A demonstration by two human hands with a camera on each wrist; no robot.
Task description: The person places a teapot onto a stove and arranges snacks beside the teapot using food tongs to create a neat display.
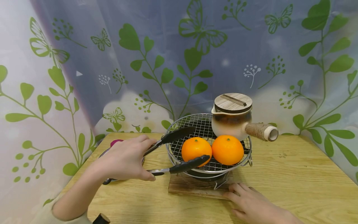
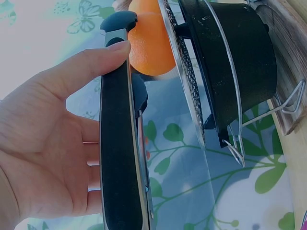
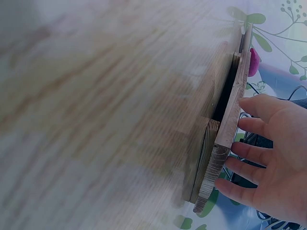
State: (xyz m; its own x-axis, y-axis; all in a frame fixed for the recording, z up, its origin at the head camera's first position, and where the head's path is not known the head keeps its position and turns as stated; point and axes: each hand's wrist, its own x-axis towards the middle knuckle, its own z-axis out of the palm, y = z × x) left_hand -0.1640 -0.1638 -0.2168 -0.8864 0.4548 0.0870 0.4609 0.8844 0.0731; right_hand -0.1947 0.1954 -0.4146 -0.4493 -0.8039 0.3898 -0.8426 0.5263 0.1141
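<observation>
Right hand lies flat on bench, fingers straight, touching wooden board. Left hand grips black tongs, tips open around left orange on wire rack. Orange not yet pinched or lifted; second orange waits beside pot.

The left hand holds black tongs whose tips flank an orange on the wire grill

Wire-mesh metal grill, wooden table
</observation>
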